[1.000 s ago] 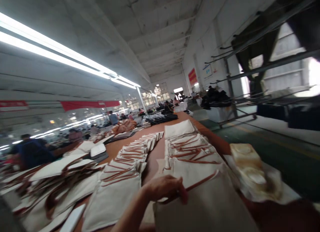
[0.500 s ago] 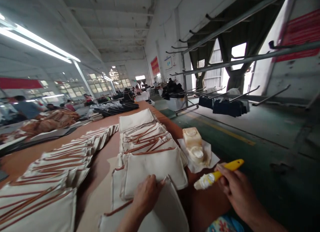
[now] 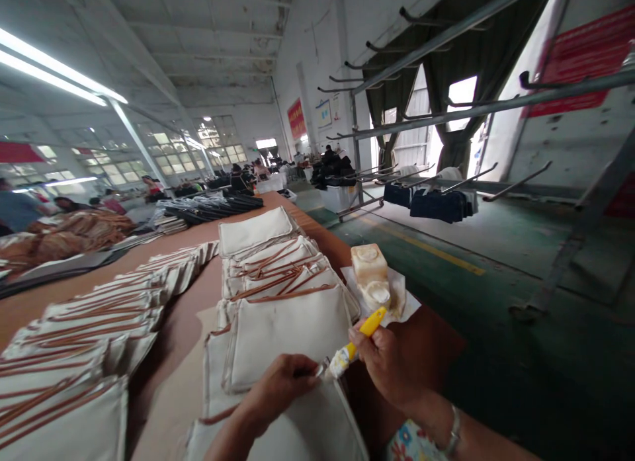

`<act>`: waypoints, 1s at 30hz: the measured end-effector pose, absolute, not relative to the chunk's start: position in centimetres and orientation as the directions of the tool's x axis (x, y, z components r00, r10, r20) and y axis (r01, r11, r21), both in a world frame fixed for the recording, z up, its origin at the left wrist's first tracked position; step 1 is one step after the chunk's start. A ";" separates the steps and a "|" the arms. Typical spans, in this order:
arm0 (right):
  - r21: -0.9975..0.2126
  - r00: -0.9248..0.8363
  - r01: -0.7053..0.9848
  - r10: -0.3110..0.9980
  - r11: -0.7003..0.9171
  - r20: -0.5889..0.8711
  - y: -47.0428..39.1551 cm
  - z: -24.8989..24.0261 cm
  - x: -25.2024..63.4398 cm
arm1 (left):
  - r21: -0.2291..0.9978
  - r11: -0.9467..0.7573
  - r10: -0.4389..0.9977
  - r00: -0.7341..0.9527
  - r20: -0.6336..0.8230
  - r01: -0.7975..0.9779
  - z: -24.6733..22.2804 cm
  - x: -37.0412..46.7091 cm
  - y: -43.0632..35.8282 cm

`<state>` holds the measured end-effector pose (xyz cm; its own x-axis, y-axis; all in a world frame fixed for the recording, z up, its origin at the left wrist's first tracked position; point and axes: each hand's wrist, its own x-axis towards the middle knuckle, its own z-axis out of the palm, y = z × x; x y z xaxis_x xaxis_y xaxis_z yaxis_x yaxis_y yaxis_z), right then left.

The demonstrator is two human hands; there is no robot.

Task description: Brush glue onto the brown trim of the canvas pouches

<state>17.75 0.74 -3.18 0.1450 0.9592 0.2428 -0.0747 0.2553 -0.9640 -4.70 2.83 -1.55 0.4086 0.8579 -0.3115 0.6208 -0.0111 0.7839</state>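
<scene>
My right hand (image 3: 385, 363) is closed around a brush (image 3: 368, 325) with a yellow handle. White paste coats its bristles, which are at the corner of a cream pouch piece (image 3: 310, 424) near me. That corner is pinched by the fingers of my left hand (image 3: 284, 383). Just beyond lies a stack of cream pouches (image 3: 290, 332) with brown straps and trim. Right of the stack, a stained plastic container (image 3: 369, 265) with white paste at its opening rests on a sheet of white paper (image 3: 411, 303).
Rows of overlapping cream pouches (image 3: 94, 315) with brown straps spread over the left of the brown table (image 3: 186, 338). Dark pieces (image 3: 213, 206) are piled farther back. A metal rack (image 3: 446, 110) with prongs stands at right, beyond the table edge. Several people are in the background.
My right hand has brought the brush leftward, from beside the table's right edge to the pouch corner. My left hand keeps its pinch there. The view has shifted slightly right.
</scene>
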 end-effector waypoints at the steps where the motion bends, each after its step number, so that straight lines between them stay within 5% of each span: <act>1: -0.962 0.125 -0.062 0.958 0.266 0.257 0.7 -3.4 17.4 | 0.797 -0.001 0.851 0.419 -0.317 0.604 -1.2 -4.6 2.6; 18: -0.939 0.225 0.079 0.912 0.333 0.343 -0.7 -2.6 18.5 | 0.841 0.075 0.834 0.429 -0.348 0.536 1.7 -3.1 -0.2; 22: -0.938 0.170 0.060 0.923 0.340 0.345 -0.9 -2.9 17.1 | 0.847 0.014 0.837 0.457 -0.301 0.531 1.4 -3.0 -0.7; 30: -0.955 0.333 0.017 0.899 0.295 0.283 -0.7 -3.1 21.1 | 0.733 -0.198 0.897 0.422 -0.132 0.651 0.0 -3.5 -2.7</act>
<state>21.11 -0.65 -3.13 0.3330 0.8993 0.2834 0.0173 0.2947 -0.9554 -3.52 -2.68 -0.05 0.4217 0.8970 -0.1322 0.6512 -0.1981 0.7326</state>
